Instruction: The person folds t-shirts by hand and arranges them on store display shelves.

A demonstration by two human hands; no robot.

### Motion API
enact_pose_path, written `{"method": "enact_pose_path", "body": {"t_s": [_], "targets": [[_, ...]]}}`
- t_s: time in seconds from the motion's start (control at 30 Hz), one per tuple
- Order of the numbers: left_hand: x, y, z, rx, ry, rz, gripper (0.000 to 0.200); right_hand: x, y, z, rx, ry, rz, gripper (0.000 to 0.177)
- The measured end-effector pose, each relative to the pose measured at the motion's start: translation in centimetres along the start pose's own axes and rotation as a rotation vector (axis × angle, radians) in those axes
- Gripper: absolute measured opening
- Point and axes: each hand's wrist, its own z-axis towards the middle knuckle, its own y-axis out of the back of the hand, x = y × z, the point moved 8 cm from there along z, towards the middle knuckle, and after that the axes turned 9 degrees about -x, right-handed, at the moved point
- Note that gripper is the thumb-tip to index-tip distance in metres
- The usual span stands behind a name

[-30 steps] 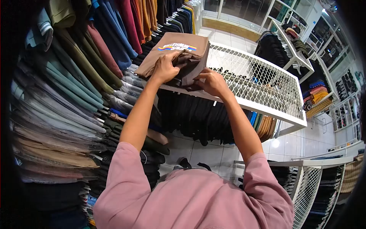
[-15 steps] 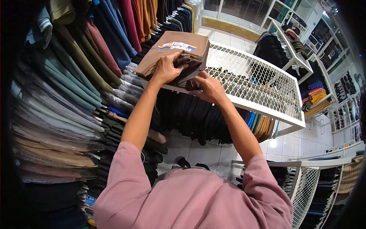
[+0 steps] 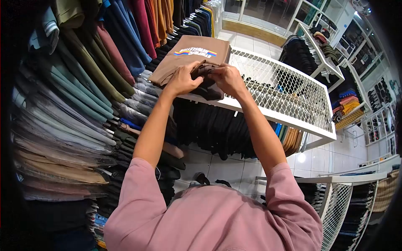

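Pinching bunched dark cloth [image 3: 211, 90] in fingers of left hand [image 3: 182, 80] and right hand [image 3: 229, 80], at near edge of folded brown shirt [image 3: 194, 44]; on left end of mesh-topped rack [image 3: 289, 83], with room rightward.

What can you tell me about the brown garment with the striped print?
The brown garment looks like soft, matte cloth. Its far part lies flat, with white lettering, upside down from here, over multicoloured stripes. The near part is bunched in dark folds, pinched by the left hand and right hand. It rests on one end of the white mesh-topped rack.
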Motion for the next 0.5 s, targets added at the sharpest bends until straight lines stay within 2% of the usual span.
{"method": "enact_pose_path", "body": {"t_s": [0.03, 0.1, 0.17, 0.2, 0.23, 0.33, 0.43, 0.5], "targets": [[-0.4, 0.3, -0.1, -0.031, -0.062, -0.054, 0.049, 0.8, 0.6, 0.2, -0.12, 0.079, -0.056, 0.019], [-0.9, 0.5, 0.0, -0.064, -0.124, -0.109, 0.054, 1.0, 0.6, -0.1, -0.179, 0.071, -0.051, 0.016], [-0.6, 0.2, 0.2, -0.01, -0.129, 0.139, 0.061, 0.6, 0.9, -1.2, -0.273, -0.043, 0.019, 0.017], [-1.0, 0.4, 0.4, 0.027, -0.079, 0.144, 0.059, 0.6, 1.5, -1.8, -0.279, -0.143, 0.11, 0.018], [-0.8, 0.4, 0.5, 0.024, -0.08, 0.145, 0.059, 0.7, 2.0, -2.6, -0.279, -0.14, 0.109, 0.018], [-0.7, 0.9, 0.3, -0.076, -0.11, 0.126, 0.058, 0.6, 1.0, -5.0, 0.053, -0.029, -0.119, 0.017], [-0.8, 0.5, 0.3, -0.077, -0.117, 0.095, 0.056, -1.1, -0.2, -4.8, 0.115, 0.067, -0.132, 0.021], [-0.4, 0.1, 0.0, -0.055, -0.094, 0.142, 0.059, -1.0, 0.2, -3.8, 0.056, 0.097, -0.118, 0.022]]}}
